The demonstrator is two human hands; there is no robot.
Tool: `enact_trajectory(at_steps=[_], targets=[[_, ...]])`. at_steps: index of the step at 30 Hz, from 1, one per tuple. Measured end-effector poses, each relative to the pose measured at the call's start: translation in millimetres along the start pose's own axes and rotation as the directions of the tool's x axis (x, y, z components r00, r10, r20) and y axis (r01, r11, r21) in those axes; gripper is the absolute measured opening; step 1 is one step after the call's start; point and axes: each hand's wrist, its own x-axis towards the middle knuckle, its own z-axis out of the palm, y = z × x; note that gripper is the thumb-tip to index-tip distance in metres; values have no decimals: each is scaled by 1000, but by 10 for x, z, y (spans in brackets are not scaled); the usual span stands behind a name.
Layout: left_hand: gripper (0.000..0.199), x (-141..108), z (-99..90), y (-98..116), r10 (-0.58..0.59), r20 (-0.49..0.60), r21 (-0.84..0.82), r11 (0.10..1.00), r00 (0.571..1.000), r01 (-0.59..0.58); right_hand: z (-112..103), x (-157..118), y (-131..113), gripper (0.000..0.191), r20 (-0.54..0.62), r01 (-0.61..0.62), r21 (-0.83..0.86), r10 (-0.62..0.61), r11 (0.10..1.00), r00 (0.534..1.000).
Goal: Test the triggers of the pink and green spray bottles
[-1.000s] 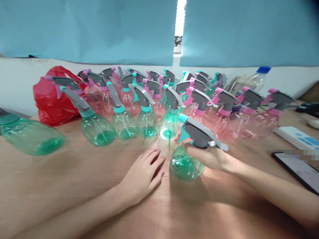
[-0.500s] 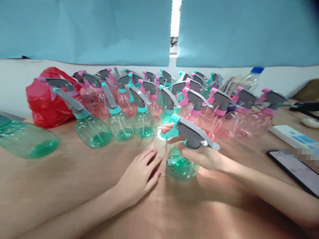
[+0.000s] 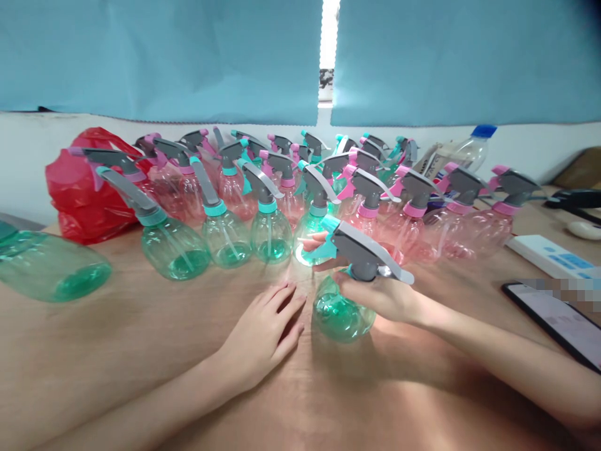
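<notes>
My right hand (image 3: 375,291) is wrapped round the neck of a green spray bottle (image 3: 342,313) with a grey and turquoise trigger head, at the middle of the table. Its nozzle points up and left, and some fingers are hidden behind the head. To the left, my left hand (image 3: 263,332) lies flat on the table with its fingers apart, holding nothing. Behind the hands stand green bottles, among them one (image 3: 271,238) with a turquoise collar. Pink bottles, such as one with a pink collar (image 3: 413,232), stand to the right.
A red plastic bag (image 3: 89,207) sits at the back left, and a large green bottle (image 3: 51,266) at the left edge. A phone (image 3: 558,319), a white box (image 3: 554,254) and a clear bottle with a blue cap (image 3: 474,150) are on the right.
</notes>
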Motion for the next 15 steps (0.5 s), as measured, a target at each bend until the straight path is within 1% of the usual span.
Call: enact_trajectory(at_steps=[5, 9, 12, 15], targets=[[40, -4, 2, 1, -3, 6, 2, 1000, 1000, 3, -1, -4, 6, 58, 6, 0, -11, 0, 1000, 1000], [40, -6, -1, 2, 0, 5, 8, 1000, 1000, 0, -1, 11, -15, 57, -12, 16, -29, -16, 999, 1000], [40, -2, -6, 2, -4, 7, 6, 1000, 1000, 4, 0, 16, -28, 58, -35, 32, -61, -34, 998, 999], [40, 4, -9, 6, -7, 15, 4, 1000, 1000, 7, -1, -2, -10, 59, -39, 18, -98, -22, 995, 999]])
